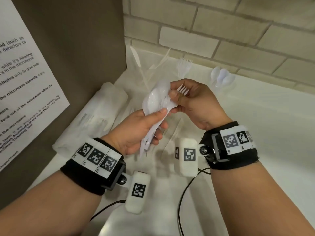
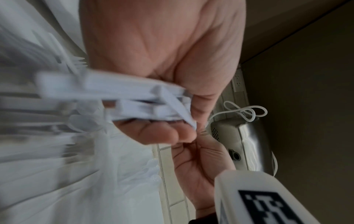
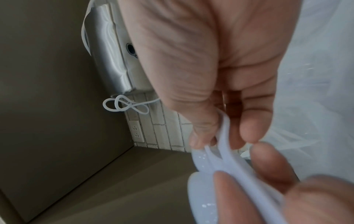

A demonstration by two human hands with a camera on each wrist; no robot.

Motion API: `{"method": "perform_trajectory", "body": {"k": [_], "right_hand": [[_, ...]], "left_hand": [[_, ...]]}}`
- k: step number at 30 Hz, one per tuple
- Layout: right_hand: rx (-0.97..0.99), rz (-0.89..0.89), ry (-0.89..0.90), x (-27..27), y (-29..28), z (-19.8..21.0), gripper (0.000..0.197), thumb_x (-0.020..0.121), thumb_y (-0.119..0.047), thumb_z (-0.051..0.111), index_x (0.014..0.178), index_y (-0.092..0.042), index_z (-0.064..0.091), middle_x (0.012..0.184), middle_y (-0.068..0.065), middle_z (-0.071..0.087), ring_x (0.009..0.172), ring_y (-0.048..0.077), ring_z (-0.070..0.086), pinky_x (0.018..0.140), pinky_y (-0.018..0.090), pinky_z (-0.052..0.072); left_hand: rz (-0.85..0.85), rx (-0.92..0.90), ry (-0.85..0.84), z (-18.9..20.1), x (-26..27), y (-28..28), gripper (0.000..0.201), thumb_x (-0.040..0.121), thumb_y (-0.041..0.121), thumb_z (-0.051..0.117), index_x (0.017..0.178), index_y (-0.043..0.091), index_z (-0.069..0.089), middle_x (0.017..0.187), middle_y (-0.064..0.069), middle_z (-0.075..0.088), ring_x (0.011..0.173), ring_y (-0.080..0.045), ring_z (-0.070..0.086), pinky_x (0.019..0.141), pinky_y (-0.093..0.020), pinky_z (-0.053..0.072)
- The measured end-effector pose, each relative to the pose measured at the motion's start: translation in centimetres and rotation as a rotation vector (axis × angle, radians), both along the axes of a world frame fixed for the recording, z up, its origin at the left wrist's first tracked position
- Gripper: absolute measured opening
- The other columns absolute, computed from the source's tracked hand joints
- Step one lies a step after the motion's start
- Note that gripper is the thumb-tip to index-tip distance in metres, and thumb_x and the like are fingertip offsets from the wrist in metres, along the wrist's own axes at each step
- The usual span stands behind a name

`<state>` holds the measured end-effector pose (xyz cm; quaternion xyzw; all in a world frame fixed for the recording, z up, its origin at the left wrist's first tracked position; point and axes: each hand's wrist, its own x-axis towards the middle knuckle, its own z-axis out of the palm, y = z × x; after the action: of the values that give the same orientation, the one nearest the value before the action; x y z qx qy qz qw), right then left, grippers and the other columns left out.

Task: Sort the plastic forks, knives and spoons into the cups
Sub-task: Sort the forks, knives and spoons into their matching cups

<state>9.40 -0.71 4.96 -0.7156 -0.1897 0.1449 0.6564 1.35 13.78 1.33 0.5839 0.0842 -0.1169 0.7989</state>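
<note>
My left hand point(image 1: 158, 120) grips a bundle of white plastic cutlery point(image 1: 154, 106) by the handles, with a spoon bowl on top. My right hand point(image 1: 175, 97) pinches a white fork point(image 1: 183, 90) at the bundle's top; its tines stick out past my thumb and its handle is hidden. In the left wrist view the bundle point(image 2: 134, 103) lies across my curled fingers point(image 2: 162, 133). Against the back wall stand three clear cups: one with knives point(image 1: 141, 67), one with forks point(image 1: 185, 65), one with spoons point(image 1: 221, 77).
A crumpled clear plastic bag point(image 1: 105, 106) lies on the white counter point(image 1: 264, 133) at the left. A few loose utensils point(image 1: 172, 133) lie under my hands. A brown side panel with a paper notice point(image 1: 25, 74) closes the left, a brick wall point(image 1: 221, 31) the back.
</note>
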Motion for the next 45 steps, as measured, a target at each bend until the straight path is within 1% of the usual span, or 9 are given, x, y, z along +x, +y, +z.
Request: {"method": "perform_trajectory", "body": {"k": [12,19,24,30,33,36,39,41,45], "right_hand": [[0.080,0.023,0.232,-0.5,1.1,-0.9,0.020,0.090,-0.003,0.061,0.106,0.008,0.060,0.089,0.017,0.064,0.081,0.029,0.061,0.076,0.040,0.052],[0.256,-0.234,0.300,0.1,1.1,0.2,0.011,0.098,-0.007,0.047,0.096,-0.010,0.058,0.080,0.009,0.062,0.071,0.027,0.068,0.071,0.041,0.058],[0.286,-0.344,0.228,-0.1,1.0,0.9,0.002,0.096,-0.017,0.054,0.096,-0.014,0.054,0.078,0.002,0.050,0.045,0.016,0.047,0.046,0.027,0.045],[-0.051,-0.330,0.186,0.1,1.4,-0.2,0.050,0.070,-0.037,0.083,0.103,-0.006,0.061,0.080,0.008,0.054,0.039,0.007,0.034,0.040,0.020,0.028],[-0.065,-0.266,0.204,0.0,1.7,-0.4,0.031,0.077,-0.028,0.079,0.097,-0.008,0.066,0.082,0.015,0.063,0.036,0.008,0.034,0.041,0.019,0.028],[-0.051,-0.224,0.216,0.1,1.7,-0.3,0.012,0.084,-0.011,0.068,0.096,-0.010,0.069,0.075,0.009,0.064,0.036,0.010,0.031,0.041,0.019,0.027],[-0.048,-0.199,0.210,0.3,1.5,-0.3,0.014,0.085,-0.003,0.060,0.091,-0.012,0.069,0.065,0.003,0.058,0.037,0.011,0.029,0.042,0.019,0.025],[-0.037,-0.173,0.209,0.3,1.4,-0.3,0.017,0.086,-0.001,0.058,0.090,-0.013,0.068,0.059,0.001,0.053,0.038,0.011,0.029,0.042,0.020,0.025],[0.001,-0.130,0.226,0.3,1.3,-0.5,0.018,0.088,-0.001,0.057,0.098,-0.012,0.068,0.058,-0.001,0.054,0.038,0.010,0.030,0.043,0.021,0.024]], "left_hand": [[0.102,0.003,0.024,-0.4,0.4,-0.4,0.027,0.097,0.031,0.052,0.091,0.008,0.064,0.067,-0.004,0.065,0.048,-0.013,0.051,0.045,-0.023,0.042],[0.090,-0.119,0.031,-0.7,0.6,0.6,0.023,0.100,0.022,0.045,0.102,0.011,0.066,0.095,-0.007,0.074,0.082,-0.023,0.071,0.070,-0.034,0.059],[0.158,0.302,-0.059,-1.7,0.7,0.3,0.015,0.100,0.027,0.047,0.095,0.020,0.059,0.076,0.002,0.061,0.057,-0.012,0.050,0.057,-0.027,0.047],[0.061,0.586,-0.167,-1.7,0.8,0.4,0.039,0.099,0.032,0.044,0.138,0.028,0.042,0.118,0.025,0.050,0.109,0.002,0.048,0.084,-0.009,0.036],[0.017,0.576,-0.194,-1.2,0.5,0.2,0.042,0.101,0.028,0.041,0.143,0.029,0.037,0.112,0.036,0.047,0.115,0.004,0.047,0.092,-0.014,0.037],[0.017,0.539,-0.192,-1.3,0.4,0.3,0.039,0.102,0.025,0.039,0.141,0.025,0.042,0.111,0.026,0.056,0.106,0.021,0.049,0.080,-0.003,0.039],[0.028,0.494,-0.154,-1.5,0.3,0.5,0.026,0.101,0.029,0.041,0.115,0.030,0.062,0.113,-0.001,0.068,0.078,-0.003,0.057,0.088,-0.022,0.050],[0.033,0.509,-0.124,-1.5,0.3,0.6,0.023,0.100,0.031,0.043,0.098,0.033,0.065,0.115,-0.012,0.066,0.098,-0.025,0.061,0.092,-0.032,0.049],[0.019,0.347,-0.097,-1.4,0.4,0.2,0.019,0.101,0.024,0.042,0.102,0.016,0.059,0.097,-0.005,0.064,0.081,-0.013,0.068,0.087,-0.038,0.054]]}}
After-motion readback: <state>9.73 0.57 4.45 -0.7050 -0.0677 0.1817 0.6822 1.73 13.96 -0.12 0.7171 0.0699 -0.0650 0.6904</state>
